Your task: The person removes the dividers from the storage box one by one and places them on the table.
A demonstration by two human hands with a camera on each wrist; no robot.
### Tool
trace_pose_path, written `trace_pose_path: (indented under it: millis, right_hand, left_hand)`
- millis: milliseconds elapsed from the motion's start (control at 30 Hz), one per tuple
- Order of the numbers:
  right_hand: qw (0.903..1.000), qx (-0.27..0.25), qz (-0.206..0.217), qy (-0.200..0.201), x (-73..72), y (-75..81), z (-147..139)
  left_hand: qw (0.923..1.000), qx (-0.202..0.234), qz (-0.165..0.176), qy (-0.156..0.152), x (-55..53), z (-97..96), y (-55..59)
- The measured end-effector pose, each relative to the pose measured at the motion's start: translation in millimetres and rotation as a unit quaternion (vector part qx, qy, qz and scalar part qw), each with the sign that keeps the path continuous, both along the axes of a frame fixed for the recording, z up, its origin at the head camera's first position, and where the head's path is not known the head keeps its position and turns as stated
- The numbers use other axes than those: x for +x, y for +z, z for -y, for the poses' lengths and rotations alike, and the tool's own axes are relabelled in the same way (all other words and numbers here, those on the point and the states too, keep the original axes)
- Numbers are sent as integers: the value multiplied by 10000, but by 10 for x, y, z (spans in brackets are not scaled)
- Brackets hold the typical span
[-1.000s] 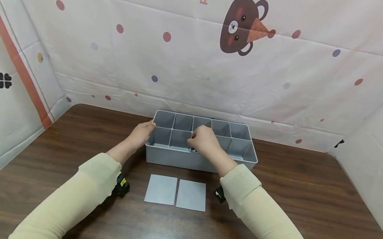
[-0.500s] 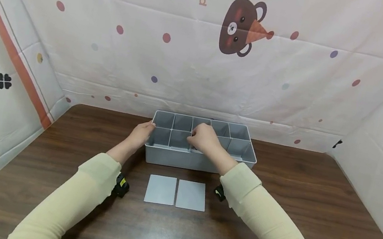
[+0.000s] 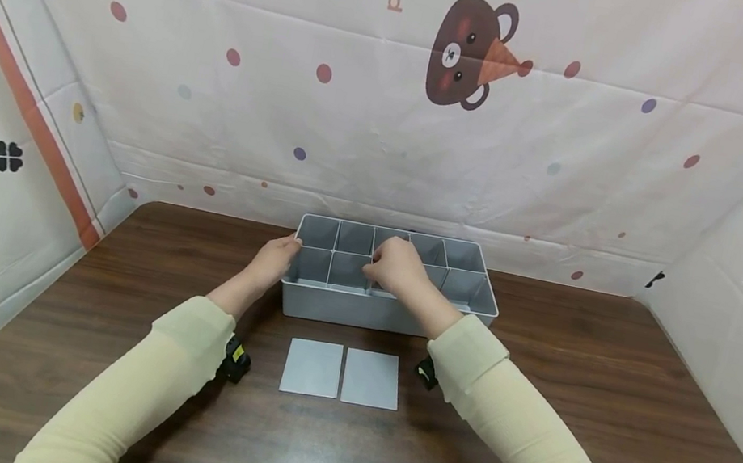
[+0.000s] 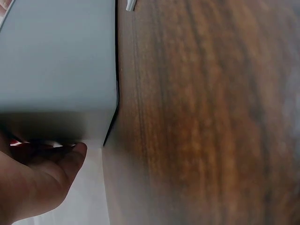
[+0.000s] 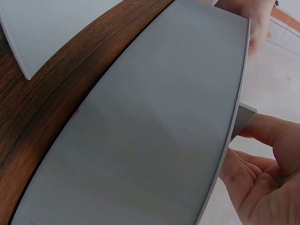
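A long grey compartment box (image 3: 358, 310) stands near the back of the table, split by dividers into two rows of compartments. My left hand (image 3: 275, 257) grips its left end, thumb at the rim; in the left wrist view the fingers (image 4: 70, 161) lie along the outside of the end wall. Over the middle of the front row, my right hand (image 3: 400, 271) pinches a thin grey divider (image 5: 241, 121) between thumb and fingers. A corner of that divider sticks up past the rim in the right wrist view; its lower part is hidden inside the box.
Two flat grey panels (image 3: 312, 368) lie side by side on the brown wooden table (image 3: 320, 452), in front of the box. A patterned white sheet (image 3: 214, 115) hangs close behind the table. Each wrist carries a small black camera (image 3: 236, 360).
Both hands and the box keep nearly the same places. A small dark patch seen below the right hand one second ago is now out of sight.
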State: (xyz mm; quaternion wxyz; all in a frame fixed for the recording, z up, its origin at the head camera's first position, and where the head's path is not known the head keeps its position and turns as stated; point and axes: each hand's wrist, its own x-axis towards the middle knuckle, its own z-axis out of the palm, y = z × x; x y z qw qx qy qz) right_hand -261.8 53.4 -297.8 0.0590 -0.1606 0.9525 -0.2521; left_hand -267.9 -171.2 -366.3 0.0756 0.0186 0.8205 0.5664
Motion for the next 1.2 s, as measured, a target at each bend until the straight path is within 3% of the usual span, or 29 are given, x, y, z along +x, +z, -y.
trace_pose_path:
  millis: [400,700,967,1200]
  right_hand:
    - [10000,7,-50,-37,3,37,3]
    - [9999,-41,-116,16,8,74,-3]
    - [9996,-88,-246,-54,-3,145,6]
    - [9998,-114,-170,-69,1,184,20]
  left_hand:
    - [10000,53,69,-23,15,-2,10]
    - [9998,-50,-181,-39,75,1,24]
    - [9999,-123,6,84,38,-30,34]
    - [9998,-152,-73,83,34,-23,31]
